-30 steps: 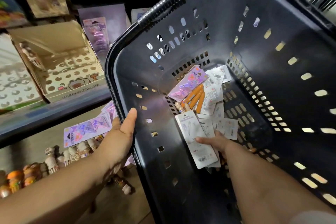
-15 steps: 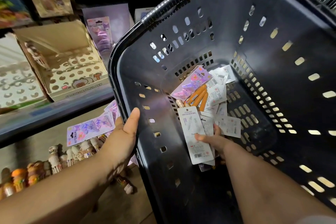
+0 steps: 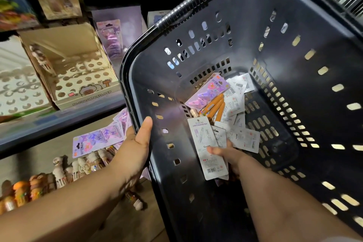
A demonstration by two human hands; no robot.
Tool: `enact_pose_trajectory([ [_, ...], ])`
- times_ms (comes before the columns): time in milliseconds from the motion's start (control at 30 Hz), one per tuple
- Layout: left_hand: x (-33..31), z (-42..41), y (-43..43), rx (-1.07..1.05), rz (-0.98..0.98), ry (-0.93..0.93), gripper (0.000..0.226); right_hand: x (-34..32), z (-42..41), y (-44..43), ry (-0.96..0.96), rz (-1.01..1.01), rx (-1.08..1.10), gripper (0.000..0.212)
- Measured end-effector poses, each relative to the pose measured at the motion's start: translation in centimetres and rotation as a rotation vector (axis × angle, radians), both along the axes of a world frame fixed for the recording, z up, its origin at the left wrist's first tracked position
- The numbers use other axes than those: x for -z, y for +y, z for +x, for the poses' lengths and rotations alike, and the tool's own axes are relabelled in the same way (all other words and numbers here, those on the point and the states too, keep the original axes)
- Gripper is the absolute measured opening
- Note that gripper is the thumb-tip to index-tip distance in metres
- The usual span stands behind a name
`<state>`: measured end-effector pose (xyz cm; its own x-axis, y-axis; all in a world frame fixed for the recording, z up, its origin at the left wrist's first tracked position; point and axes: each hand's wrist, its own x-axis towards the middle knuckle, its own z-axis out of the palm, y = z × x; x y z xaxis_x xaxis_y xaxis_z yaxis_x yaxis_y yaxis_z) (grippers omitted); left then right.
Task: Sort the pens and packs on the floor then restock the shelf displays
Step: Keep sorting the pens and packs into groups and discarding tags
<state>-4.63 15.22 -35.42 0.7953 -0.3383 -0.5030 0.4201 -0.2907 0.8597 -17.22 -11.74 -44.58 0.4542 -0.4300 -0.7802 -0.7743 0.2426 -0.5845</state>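
Gripping the rim of the tilted black perforated plastic basket [image 3: 294, 25] with the left hand [image 3: 135, 147], thumb inside. Well apart, pinching a stack of white card-backed packs [image 3: 204, 143] with the right hand [image 3: 229, 155] inside the basket, just above slim orange pens [image 3: 214, 106] and a purple holographic pack [image 3: 208, 92] heaped in its low corner. On the floor [image 3: 121, 222] beside the basket, more holographic packs [image 3: 96, 139] and character-topped pens [image 3: 64, 169].
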Motion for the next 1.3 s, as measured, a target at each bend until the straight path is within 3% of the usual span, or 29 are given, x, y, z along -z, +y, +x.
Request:
enact_pose_trajectory([
  [100,-0.4,0.0,0.0,0.005,-0.023,0.016,0.099,0.4,0.0,0.1,0.007,-0.007,-0.053,0.099],
  [200,0.2,0.1,0.0,0.002,-0.014,0.021,0.127,0.3,0.0,-0.3,0.016,0.029,-0.069,0.077],
  [367,-0.1,0.1,-0.1,-0.019,-0.026,0.011,0.099,-0.3,0.0,-0.2,0.008,0.03,-0.088,0.07],
  [567,-0.6,-0.2,-0.3,-0.003,0.001,-0.001,0.083,-2.2,0.0,0.5,0.025,0.099,-0.158,0.03],
  [633,-0.6,-0.2,-0.5,-0.01,-0.004,-0.003,0.079,-2.9,0.2,0.8,0.026,0.089,-0.195,0.028],
  [767,-0.6,-0.1,-0.9,-0.036,-0.015,0.005,0.095,-4.3,1.7,2.0,-0.026,0.084,-0.165,0.019],
  [867,-1.6,-0.1,-1.3,-0.029,-0.042,0.024,0.116,-5.9,3.1,2.8,-0.079,0.073,-0.243,0.035],
  [1000,-2.3,-0.3,-2.4,-0.013,-0.041,0.025,0.078,-8.8,4.9,3.4,-0.174,0.117,-0.303,0.043],
  [1133,-4.3,-1.2,-5.4,0.056,-0.021,0.007,0.065,-13.0,5.6,2.6,-0.142,0.118,-0.272,0.011],
  [1200,-5.7,-1.4,-7.4,0.108,-0.003,-0.002,0.05,-15.2,5.5,1.3,-0.153,0.128,-0.222,0.012],
  [1300,-8.8,-1.9,-10.5,0.171,-0.03,-0.032,0.061,-18.8,5.1,-0.3,-0.21,0.1,-0.131,0.01],
])
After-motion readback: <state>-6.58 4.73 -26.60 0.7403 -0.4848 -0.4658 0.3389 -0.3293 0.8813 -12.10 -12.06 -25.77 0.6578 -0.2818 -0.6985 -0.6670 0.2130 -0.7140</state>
